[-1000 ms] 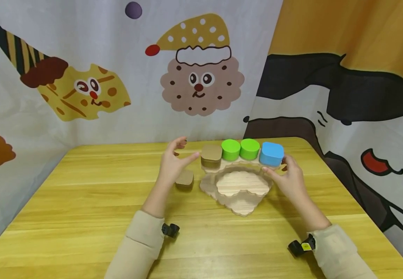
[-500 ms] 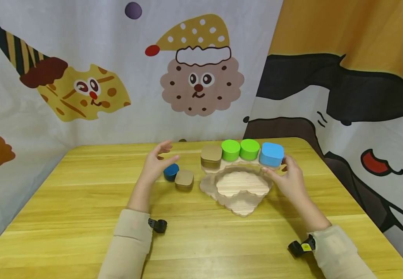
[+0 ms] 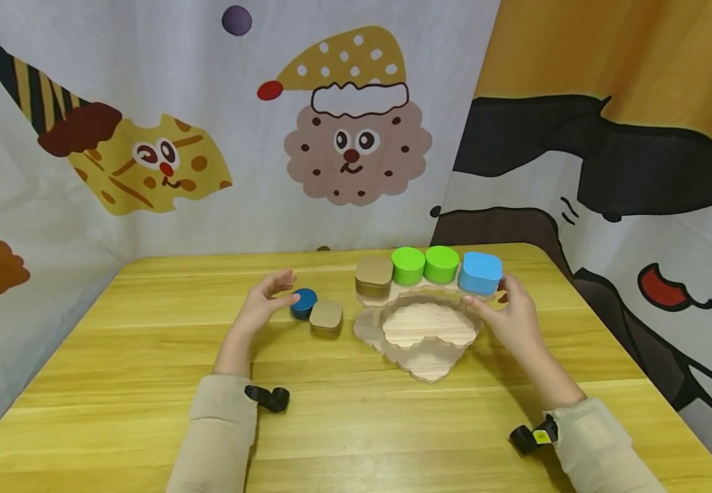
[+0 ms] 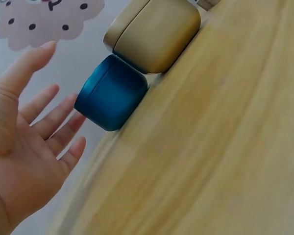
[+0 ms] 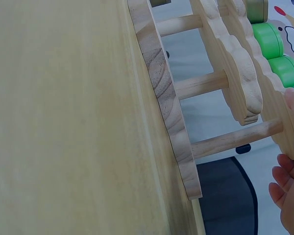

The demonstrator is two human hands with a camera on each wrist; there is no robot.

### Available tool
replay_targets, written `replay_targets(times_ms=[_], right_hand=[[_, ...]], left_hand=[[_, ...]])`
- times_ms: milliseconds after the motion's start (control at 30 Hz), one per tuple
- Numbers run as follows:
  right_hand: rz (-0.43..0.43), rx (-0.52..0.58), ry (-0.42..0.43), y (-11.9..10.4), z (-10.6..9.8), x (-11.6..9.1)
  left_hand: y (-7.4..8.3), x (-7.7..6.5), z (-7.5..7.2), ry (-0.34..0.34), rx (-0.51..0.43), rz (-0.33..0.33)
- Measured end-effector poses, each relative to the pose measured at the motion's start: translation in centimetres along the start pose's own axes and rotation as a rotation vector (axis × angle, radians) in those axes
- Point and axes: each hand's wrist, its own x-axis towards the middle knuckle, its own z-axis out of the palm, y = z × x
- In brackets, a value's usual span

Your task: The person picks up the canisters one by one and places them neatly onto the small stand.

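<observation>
My left hand (image 3: 263,307) is beside a small dark blue round tin (image 3: 303,305) on the table, fingers loosely bent and spread. In the left wrist view, that hand (image 4: 32,161) has an empty palm, its fingertips overlapping the edge of the blue tin (image 4: 111,95). A gold square tin (image 3: 326,318) stands against the blue one. My right hand (image 3: 512,311) grips the right end of a tiered wooden stand (image 3: 430,325), thumb on the top shelf. That shelf carries a larger gold tin (image 3: 373,275), two green round tins (image 3: 408,266) and a light blue tin (image 3: 480,272).
Round wooden pegs (image 5: 203,85) join the stand's scalloped tiers. The stand is on the wood-grain table (image 3: 146,356), right of the two loose tins. A printed cloth (image 3: 177,82) hangs behind the table's far edge.
My left hand has moved away from the stand, leftward and lower, to the dark blue tin, which was hidden behind it a second ago. The right hand keeps its hold.
</observation>
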Motion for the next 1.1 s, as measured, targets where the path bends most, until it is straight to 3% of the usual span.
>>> replay_targets(times_ms=[233, 500, 1100], right_hand=[[0.001, -0.004, 0.000, 0.0, 0.0, -0.1], [-0.001, 0.001, 0.005, -0.1, -0.1, -0.1], [0.003, 0.012, -0.001, -0.1, -0.1, -0.1]], left_hand=[[-1.0, -0.2, 0.0, -0.054, -0.006, -0.067], [-1.5, -0.2, 0.1, -0.088, 0.022, -0.091], [-1.9, -0.1, 0.6, -0.039, 0.106, -0.106]])
